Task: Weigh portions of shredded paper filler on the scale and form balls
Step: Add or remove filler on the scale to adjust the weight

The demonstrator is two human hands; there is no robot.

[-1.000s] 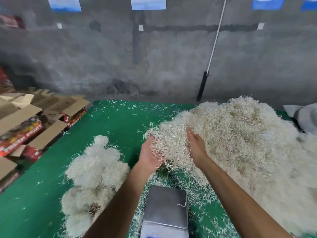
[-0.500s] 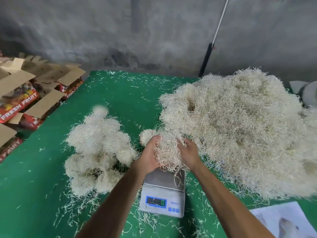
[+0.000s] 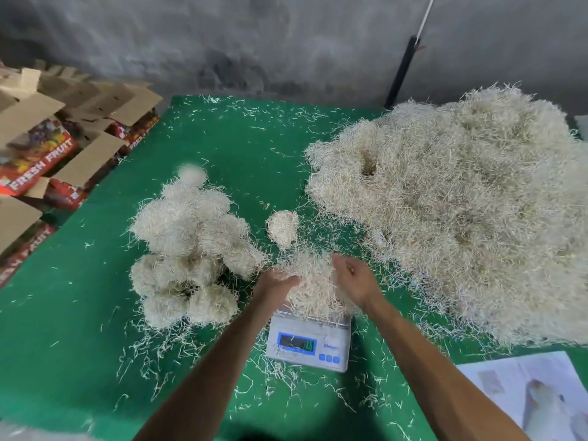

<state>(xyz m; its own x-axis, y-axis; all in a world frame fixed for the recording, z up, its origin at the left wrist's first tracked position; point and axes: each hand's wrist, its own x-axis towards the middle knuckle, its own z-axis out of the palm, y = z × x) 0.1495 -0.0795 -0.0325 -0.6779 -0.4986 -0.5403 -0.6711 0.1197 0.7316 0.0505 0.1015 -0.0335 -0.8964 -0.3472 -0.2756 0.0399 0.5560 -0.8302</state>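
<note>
I am at the weighing step: a portion of shredded paper sits on the one scale, my left hand and right hand on either side of it, fingers relaxed, holding nothing. Next I judge the display must be read, blurred here, then paper added or removed. Left of the scale lie roughly ten balls; behind it one small clump; right, one big heap.
</note>
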